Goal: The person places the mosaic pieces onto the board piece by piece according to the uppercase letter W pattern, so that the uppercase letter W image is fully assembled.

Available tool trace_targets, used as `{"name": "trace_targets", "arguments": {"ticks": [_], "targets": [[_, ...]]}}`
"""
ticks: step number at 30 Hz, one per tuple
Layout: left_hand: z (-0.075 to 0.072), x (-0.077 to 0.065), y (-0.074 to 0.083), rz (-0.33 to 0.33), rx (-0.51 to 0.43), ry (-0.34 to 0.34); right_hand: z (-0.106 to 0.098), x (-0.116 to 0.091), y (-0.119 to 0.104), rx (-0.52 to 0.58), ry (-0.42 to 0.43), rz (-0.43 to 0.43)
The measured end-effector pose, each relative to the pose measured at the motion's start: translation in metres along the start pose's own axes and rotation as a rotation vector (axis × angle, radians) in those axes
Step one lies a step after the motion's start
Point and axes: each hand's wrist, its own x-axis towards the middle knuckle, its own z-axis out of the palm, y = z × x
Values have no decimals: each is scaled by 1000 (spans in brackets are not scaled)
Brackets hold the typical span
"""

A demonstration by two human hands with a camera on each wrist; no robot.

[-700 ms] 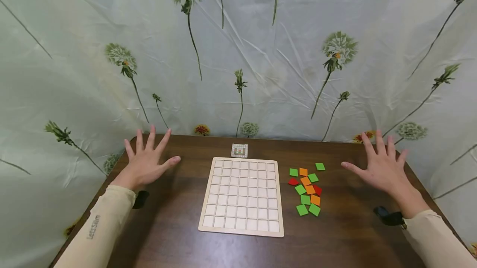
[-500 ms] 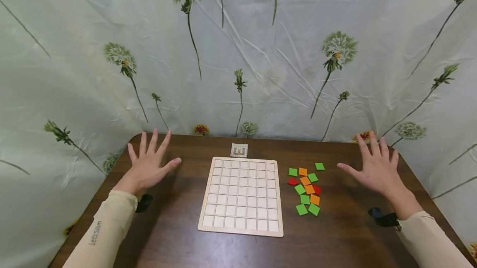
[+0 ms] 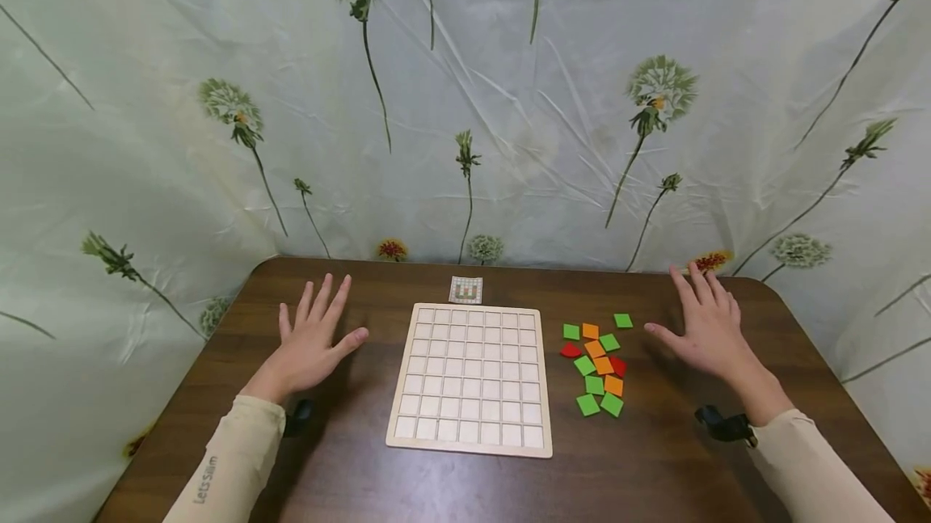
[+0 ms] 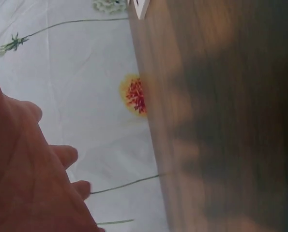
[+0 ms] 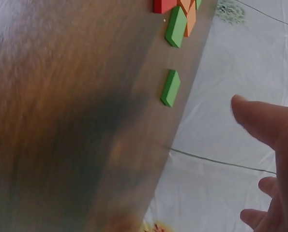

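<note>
In the head view my left hand (image 3: 309, 349) hovers left of a pale wooden grid board (image 3: 469, 452), fingers spread and nothing in it. My right hand (image 3: 709, 333) is held over the table's right side, also spread and holding nothing. Between the board and the right hand lie several flat square tiles: green ones such as this green tile (image 3: 588, 404), orange ones such as this orange tile (image 3: 614, 386), and two red pieces, one a red tile (image 3: 570, 351). Nearest the right hand is a lone green tile (image 3: 623, 320), seen in the right wrist view as a green tile (image 5: 171, 88).
A small printed card (image 3: 465, 289) with a coloured grid pattern lies just behind the board. The brown wooden table (image 3: 327, 474) ends at the back against a pale curtain (image 3: 538, 103) printed with dandelions. Black straps show at both wrists.
Both hands have moved inward, the left one rightward and down, the right one leftward toward the tiles. The board, tiles and card stay where they were on the table.
</note>
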Motion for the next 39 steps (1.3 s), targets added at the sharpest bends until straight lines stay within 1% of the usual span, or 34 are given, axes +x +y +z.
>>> {"name": "trace_targets", "arguments": {"ticks": [5, 10, 12, 17, 23, 26, 31, 35, 39], "targets": [[8, -4, 5, 15, -42, -12, 9, 2, 2, 87, -28, -28], [18, -8, 11, 47, -79, -7, 17, 6, 4, 201, -30, -78], [23, -9, 15, 58, -83, -2, 21, 7, 4, 226, -48, -88], [36, -13, 20, 70, -109, -16, 27, 11, 4, 246, -110, -68], [51, -19, 24, 72, -164, -57, 34, 17, 6, 261, -172, -23], [55, -22, 28, 77, -194, -79, 37, 19, 6, 267, -195, -5], [58, -26, 36, 99, -245, -133, 39, 22, 5, 277, -215, 10], [62, -28, 41, 103, -237, -161, 40, 23, 6, 264, -219, 3], [68, -29, 42, 107, -219, -188, 41, 23, 6, 252, -213, -19]]}}
